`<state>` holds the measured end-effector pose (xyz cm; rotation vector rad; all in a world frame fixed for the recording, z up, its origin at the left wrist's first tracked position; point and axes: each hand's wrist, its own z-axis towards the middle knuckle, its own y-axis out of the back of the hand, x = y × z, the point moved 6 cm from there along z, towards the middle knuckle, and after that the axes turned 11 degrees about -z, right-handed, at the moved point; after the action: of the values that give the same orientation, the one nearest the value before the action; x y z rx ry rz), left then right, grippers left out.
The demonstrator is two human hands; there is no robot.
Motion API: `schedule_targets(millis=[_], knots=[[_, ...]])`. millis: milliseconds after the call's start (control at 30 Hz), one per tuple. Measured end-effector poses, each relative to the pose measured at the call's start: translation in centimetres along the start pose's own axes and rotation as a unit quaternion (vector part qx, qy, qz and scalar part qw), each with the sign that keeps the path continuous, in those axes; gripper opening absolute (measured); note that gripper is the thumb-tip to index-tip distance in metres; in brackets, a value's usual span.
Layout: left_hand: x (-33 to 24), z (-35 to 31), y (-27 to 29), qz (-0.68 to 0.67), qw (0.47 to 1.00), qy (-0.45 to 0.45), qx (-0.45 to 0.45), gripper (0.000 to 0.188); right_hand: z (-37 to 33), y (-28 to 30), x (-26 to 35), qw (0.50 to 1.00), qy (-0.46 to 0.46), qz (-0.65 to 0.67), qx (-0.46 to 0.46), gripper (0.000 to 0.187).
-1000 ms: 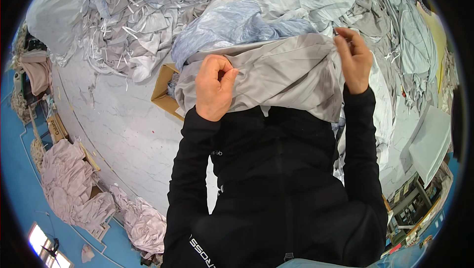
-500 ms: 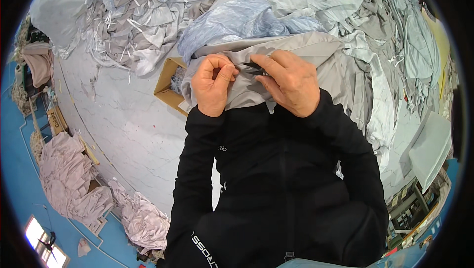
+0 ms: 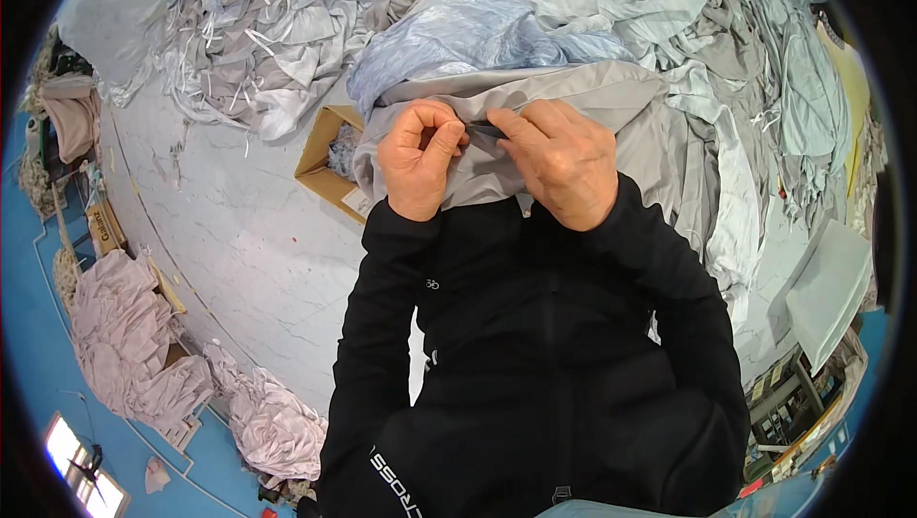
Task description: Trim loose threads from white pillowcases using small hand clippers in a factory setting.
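My left hand (image 3: 416, 163) is closed in a pinch at thumb and forefinger; what sits between the fingertips is too small to make out. Close beside it, my right hand (image 3: 567, 163) grips a small pair of black thread snips (image 3: 484, 126). Their dark blades point left, almost at the left fingertips, and look closed together. The handles are hidden inside my right fingers. Under both hands lies grey fabric (image 3: 487, 170), spread in folds in front of my body. A bluish streaked cloth (image 3: 449, 41) is bunched just beyond it.
An open cardboard box (image 3: 313, 172) with fluffy grey scraps stands left of my hands. Heaped grey and pale blue cloth (image 3: 258, 50) covers the table's far side and continues right. Pinkish cloth (image 3: 124, 327) lies piled at lower left. A whitish panel (image 3: 829, 294) stands at far right.
The snips' blades were spread and are now together, with their tips nearer the left fingertips. My right fingers have closed further. Both hands have otherwise barely shifted.
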<state>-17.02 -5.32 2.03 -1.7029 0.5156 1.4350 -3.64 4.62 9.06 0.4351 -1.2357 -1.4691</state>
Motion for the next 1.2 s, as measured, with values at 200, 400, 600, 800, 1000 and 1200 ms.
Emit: schedule_targets(millis=[200, 400, 600, 800, 1000, 1200], knots=[[0.1, 0.0, -0.1, 0.001, 1.000, 0.001, 0.003, 0.009, 0.0, 0.0, -0.1, 1.000, 0.006, -0.012, -0.010, 0.040], [0.3, 0.0, -0.1, 0.005, 1.000, 0.006, 0.007, 0.008, -0.1, -0.1, -0.3, 1.000, 0.007, -0.015, -0.008, 0.039], [-2.2, -0.3, 1.8, -0.066, 0.997, -0.050, -0.010, 0.007, -0.1, 0.7, -1.1, 0.999, 0.003, 0.044, -0.006, 0.038], [-3.5, -2.6, 15.2, 0.056, 0.967, -0.053, -0.241, 0.007, -2.0, 1.6, -5.0, 0.978, -0.133, 0.160, 0.004, 0.035], [3.0, -6.5, 27.7, 0.577, 0.795, 0.028, -0.186, 0.032, -3.0, 2.6, -7.2, 0.974, -0.162, 0.155, -0.028, 0.029], [2.7, -5.7, 26.2, 0.522, 0.828, -0.025, -0.202, 0.055, -5.0, 3.1, -11.1, 0.945, -0.266, 0.180, -0.064, 0.024]])
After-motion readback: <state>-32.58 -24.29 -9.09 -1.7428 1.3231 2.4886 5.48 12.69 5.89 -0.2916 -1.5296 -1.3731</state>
